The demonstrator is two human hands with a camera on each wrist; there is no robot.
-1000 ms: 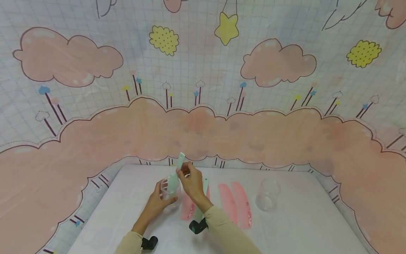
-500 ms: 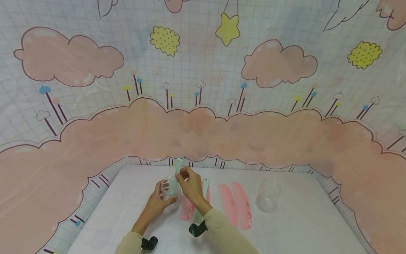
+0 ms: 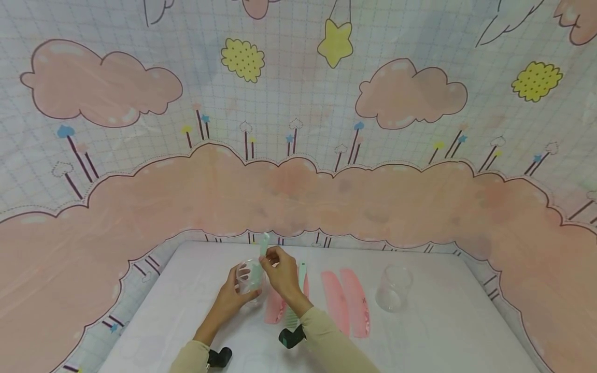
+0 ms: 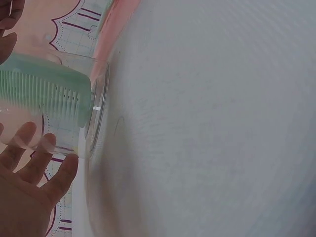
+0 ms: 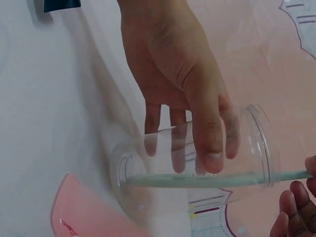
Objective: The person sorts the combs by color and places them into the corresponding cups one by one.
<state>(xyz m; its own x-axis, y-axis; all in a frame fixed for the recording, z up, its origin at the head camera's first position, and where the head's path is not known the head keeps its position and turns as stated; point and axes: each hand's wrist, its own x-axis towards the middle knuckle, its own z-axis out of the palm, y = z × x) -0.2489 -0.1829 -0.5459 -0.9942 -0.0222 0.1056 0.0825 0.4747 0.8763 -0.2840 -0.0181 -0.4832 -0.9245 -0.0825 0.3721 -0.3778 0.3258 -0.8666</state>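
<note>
My left hand (image 3: 228,299) holds a clear plastic jar (image 5: 256,143) that stands on the table, its fingers and thumb around the wall. Inside the jar is the toothed part of a light green comb (image 4: 54,81), its end down near the jar's bottom. The comb's handle sticks up past the rim, and my right hand (image 3: 283,272) pinches it between thumb and fingers. Just right of the jar, partly hidden by the right arm, lie a pink comb (image 3: 274,309) and a second green comb (image 3: 302,270).
Two pink combs (image 3: 333,295) lie side by side right of the right forearm. Farther right stands another clear jar (image 3: 394,292). The white table (image 3: 448,311) ends at a cloud-patterned cloth backdrop (image 3: 298,202). Dark wrist devices (image 3: 292,336) sit by both sleeves.
My right hand has lowered the green comb slightly deeper into the jar, then turned it a little, so it looks narrower in the head view. The left hand and jar have stayed put.
</note>
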